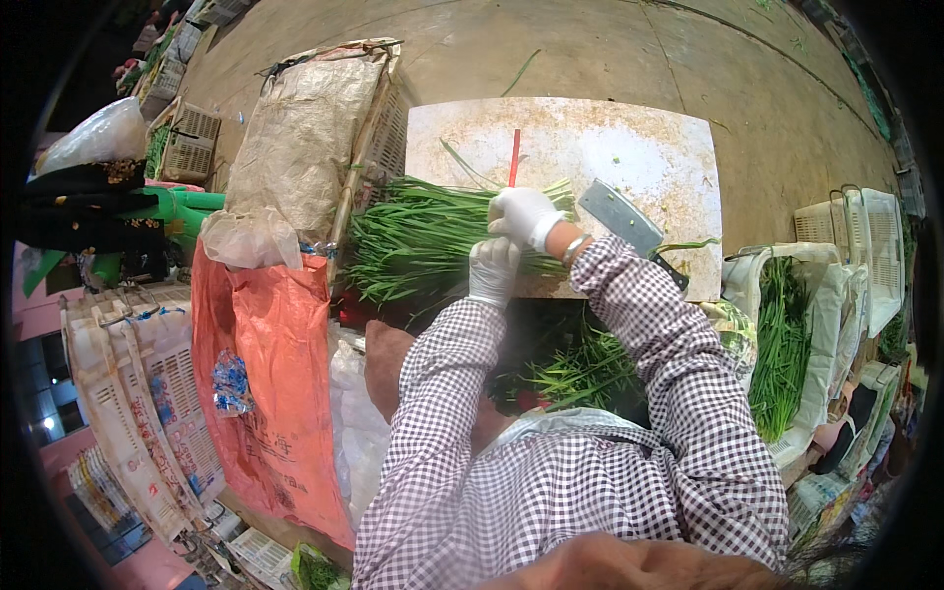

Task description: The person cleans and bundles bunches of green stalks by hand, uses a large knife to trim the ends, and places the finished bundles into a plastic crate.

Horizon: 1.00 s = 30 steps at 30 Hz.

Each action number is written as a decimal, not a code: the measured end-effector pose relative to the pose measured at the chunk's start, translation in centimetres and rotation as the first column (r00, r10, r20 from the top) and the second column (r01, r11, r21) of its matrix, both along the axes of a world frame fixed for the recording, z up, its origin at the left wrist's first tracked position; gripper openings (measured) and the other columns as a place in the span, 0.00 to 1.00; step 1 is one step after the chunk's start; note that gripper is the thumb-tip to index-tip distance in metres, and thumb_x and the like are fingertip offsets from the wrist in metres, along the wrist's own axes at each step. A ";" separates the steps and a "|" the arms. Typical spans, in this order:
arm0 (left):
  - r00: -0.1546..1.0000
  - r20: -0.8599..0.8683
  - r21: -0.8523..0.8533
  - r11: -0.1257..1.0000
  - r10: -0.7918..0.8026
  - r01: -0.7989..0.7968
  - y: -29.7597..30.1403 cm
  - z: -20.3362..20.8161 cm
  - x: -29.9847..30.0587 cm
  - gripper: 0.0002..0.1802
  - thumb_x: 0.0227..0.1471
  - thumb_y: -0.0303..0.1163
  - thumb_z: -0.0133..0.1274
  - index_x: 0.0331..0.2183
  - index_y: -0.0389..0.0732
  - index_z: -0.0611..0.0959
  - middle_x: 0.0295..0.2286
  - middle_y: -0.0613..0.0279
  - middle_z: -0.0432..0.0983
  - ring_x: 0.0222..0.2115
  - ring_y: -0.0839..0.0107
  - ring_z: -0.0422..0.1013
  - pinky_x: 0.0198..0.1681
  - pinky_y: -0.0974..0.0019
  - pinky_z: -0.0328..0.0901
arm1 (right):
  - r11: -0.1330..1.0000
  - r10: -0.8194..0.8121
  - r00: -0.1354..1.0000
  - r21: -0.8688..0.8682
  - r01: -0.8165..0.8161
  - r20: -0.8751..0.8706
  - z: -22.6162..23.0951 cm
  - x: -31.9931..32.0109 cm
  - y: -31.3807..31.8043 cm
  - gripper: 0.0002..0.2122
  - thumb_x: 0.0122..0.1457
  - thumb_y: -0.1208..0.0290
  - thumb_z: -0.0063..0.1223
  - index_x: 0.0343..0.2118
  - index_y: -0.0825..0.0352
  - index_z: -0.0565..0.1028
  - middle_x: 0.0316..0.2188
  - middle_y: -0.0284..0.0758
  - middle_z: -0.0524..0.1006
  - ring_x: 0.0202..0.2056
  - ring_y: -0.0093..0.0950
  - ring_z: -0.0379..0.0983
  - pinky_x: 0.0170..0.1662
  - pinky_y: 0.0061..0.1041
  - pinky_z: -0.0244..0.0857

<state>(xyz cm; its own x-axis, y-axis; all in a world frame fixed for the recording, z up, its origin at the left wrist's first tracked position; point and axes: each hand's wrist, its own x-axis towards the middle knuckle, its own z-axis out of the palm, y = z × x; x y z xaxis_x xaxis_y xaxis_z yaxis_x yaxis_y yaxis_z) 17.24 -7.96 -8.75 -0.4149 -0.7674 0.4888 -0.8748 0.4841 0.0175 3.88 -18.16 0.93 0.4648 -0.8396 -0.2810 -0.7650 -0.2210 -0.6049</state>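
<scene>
A thick bunch of garlic chives (418, 236) lies across the left half of a white board (560, 128), its leaves hanging over the left edge. My right hand (526, 216), in a white glove, is closed over the pale-stem end, and a narrow red strip (515, 157) sticks up from its fingers. Close below it, my left hand (494, 270), also gloved, is curled shut against the bunch; what its fingers pinch is hidden. To the right of my hands a cleaver (621, 214) lies flat on the board, its dark handle toward me under my right forearm.
Left of the board stands a crate covered with a tan sack (305, 128), beside an orange-red plastic bag (285, 364). Loose greens (590, 369) sit below the board's near edge. At the right a lined crate holds more long green leaves (782, 354).
</scene>
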 end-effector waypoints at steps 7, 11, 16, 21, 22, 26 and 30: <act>0.998 -0.049 -0.011 0.999 -0.049 0.048 -0.2 0.1 0.2 0.21 0.47 0.29 0.53 0.46 0.46 0.75 0.39 0.64 0.65 0.42 0.66 0.64 0.46 0.56 0.62 | 0.998 -0.061 0.993 0.018 0.059 0.105 0.0 0.7 -0.9 0.07 0.49 0.66 0.59 0.31 0.59 0.82 0.30 0.37 0.81 0.35 0.37 0.78 0.41 0.32 0.70; 0.998 -0.050 -0.011 0.999 -0.033 0.032 -0.4 1.4 -0.4 0.23 0.47 0.28 0.52 0.49 0.48 0.74 0.39 0.66 0.65 0.42 0.67 0.64 0.45 0.57 0.62 | 0.907 -0.399 0.819 0.046 0.419 0.412 0.0 -3.4 -0.6 0.07 0.55 0.69 0.55 0.35 0.65 0.77 0.27 0.40 0.80 0.30 0.32 0.78 0.38 0.30 0.70; 1.000 -0.002 -0.011 1.000 -0.012 0.012 -0.3 1.4 -0.4 0.24 0.48 0.29 0.51 0.50 0.48 0.73 0.39 0.67 0.66 0.41 0.68 0.64 0.46 0.58 0.61 | 0.672 -0.652 0.361 0.288 0.682 0.666 0.2 -9.4 1.3 0.04 0.61 0.76 0.48 0.37 0.67 0.70 0.23 0.31 0.74 0.21 0.18 0.69 0.26 0.20 0.66; 1.000 0.019 0.103 0.995 -0.021 0.019 -0.6 1.9 -0.4 0.23 0.48 0.28 0.50 0.49 0.48 0.74 0.38 0.66 0.66 0.40 0.67 0.65 0.46 0.58 0.61 | 0.638 -0.685 0.464 0.155 0.754 0.562 1.4 -16.4 7.0 0.03 0.61 0.74 0.49 0.34 0.67 0.72 0.21 0.30 0.75 0.19 0.16 0.67 0.24 0.17 0.62; 1.000 0.024 0.111 0.994 -0.012 0.009 -0.6 2.0 -0.3 0.23 0.48 0.28 0.49 0.49 0.48 0.74 0.38 0.65 0.66 0.40 0.66 0.65 0.45 0.58 0.61 | 0.660 -0.696 0.509 0.172 0.731 0.506 2.1 -17.1 8.8 0.03 0.62 0.74 0.48 0.33 0.67 0.71 0.21 0.28 0.73 0.20 0.13 0.64 0.23 0.15 0.59; 0.999 0.031 0.192 0.981 -0.012 0.006 -1.0 3.6 -0.8 0.22 0.48 0.27 0.48 0.48 0.46 0.75 0.37 0.63 0.67 0.40 0.64 0.66 0.46 0.57 0.61 | 0.946 -0.110 0.988 0.292 0.138 -0.110 4.6 -19.4 15.3 0.15 0.53 0.64 0.58 0.42 0.65 0.78 0.33 0.41 0.79 0.33 0.36 0.77 0.37 0.33 0.70; 0.996 0.087 0.224 0.974 0.024 -0.043 -2.1 5.8 -1.2 0.16 0.45 0.25 0.49 0.40 0.46 0.76 0.34 0.61 0.68 0.38 0.61 0.66 0.43 0.57 0.61 | 0.960 -0.191 0.977 -0.224 0.166 -0.094 6.9 -15.2 13.7 0.27 0.42 0.59 0.67 0.47 0.64 0.75 0.46 0.42 0.75 0.48 0.39 0.72 0.50 0.32 0.66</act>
<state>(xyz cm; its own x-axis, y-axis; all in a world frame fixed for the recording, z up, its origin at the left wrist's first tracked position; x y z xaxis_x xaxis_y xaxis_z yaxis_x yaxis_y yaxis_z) 16.07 -10.03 -2.97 -0.4188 -0.8681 0.2664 -0.8935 0.4463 0.0496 -11.29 -4.50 7.85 0.2769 -0.9523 -0.1280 -0.8650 -0.1890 -0.4649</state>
